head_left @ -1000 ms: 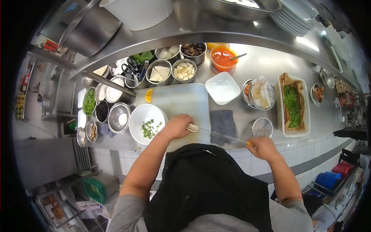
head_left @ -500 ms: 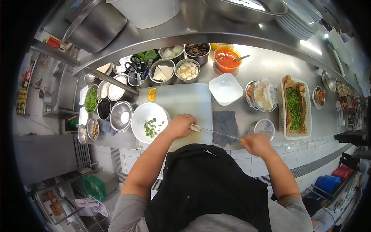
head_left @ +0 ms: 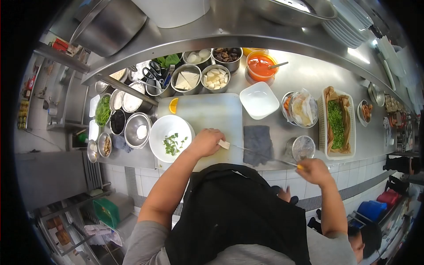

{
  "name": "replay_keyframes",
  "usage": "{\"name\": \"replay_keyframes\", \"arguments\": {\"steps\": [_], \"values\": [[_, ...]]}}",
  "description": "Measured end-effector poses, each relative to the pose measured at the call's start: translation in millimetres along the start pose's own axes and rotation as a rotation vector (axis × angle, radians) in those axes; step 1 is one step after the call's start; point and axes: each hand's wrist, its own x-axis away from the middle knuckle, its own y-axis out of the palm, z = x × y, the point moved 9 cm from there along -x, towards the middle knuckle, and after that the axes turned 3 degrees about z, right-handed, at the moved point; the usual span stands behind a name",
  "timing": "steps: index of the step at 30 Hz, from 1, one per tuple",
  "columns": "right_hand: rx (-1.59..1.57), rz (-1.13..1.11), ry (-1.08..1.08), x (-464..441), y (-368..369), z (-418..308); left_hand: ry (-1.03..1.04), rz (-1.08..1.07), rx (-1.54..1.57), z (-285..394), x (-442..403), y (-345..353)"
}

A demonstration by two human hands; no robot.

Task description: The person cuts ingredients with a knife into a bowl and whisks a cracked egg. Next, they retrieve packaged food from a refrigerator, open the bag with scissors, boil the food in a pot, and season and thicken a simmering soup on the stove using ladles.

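On the cutting board (head_left: 201, 110), my left hand (head_left: 208, 142) holds a small pale block (head_left: 224, 145) under closed fingers. The block looks like tofu, but its kind is not certain. My right hand (head_left: 314, 171) grips the yellow handle of a long thin knife (head_left: 269, 159). Its blade stretches left over a dark folded cloth (head_left: 257, 143), with the tip just right of the block. Beside my left wrist stands a white bowl (head_left: 161, 150) with green herb leaves (head_left: 172, 144) in it. An orange wedge (head_left: 173, 105) lies at the board's upper left.
Metal pots with white cut pieces (head_left: 215, 79) line the back, near a tub of orange-red sauce (head_left: 261, 66). A white square bowl (head_left: 259, 100) and a basket of chopped greens (head_left: 349, 148) stand rightward. A steel shelf (head_left: 221, 39) overhangs. Another person's hand (head_left: 284, 194) shows below the counter.
My right hand has moved right and slightly down, drawing the knife away from the block. My left hand has stayed nearly still. Another person has come into view at the lower right.
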Motion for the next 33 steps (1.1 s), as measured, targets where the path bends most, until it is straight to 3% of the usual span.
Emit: {"name": "replay_keyframes", "arguments": {"steps": [1, 3, 5, 7, 14, 16, 19, 25, 33], "values": [[0.000, -0.001, 0.003, 2, -5, -1, 0.006, 0.011, 0.006, -1, -1, 2], [-0.135, -0.004, 0.215, 5, -16, 13, 0.019, 0.051, 0.036, 12, -5, -10], [-0.135, 0.034, 0.162, -1, -1, 11, 0.030, 0.093, 0.065, 22, -11, -12], [-0.192, 0.153, 0.038, -17, 14, -17, 0.108, 0.366, 0.027, 30, -10, -25], [-0.150, 0.184, 0.049, -51, 87, -87, 0.021, 0.507, -0.038, 21, 37, 0], [-0.156, 0.168, 0.012, -51, 105, -89, -0.116, 0.568, 0.027, 15, 52, -3], [-0.190, 0.151, -0.046, -48, 112, -97, -0.261, 0.546, 0.244, 2, 57, 5], [-0.192, -0.019, 0.014, -55, 120, -103, -0.442, 0.536, 0.312, -7, 52, 15], [-0.175, 0.070, -0.012, -42, 92, -118, -0.425, 0.538, 0.301, -10, 50, 16]]}}
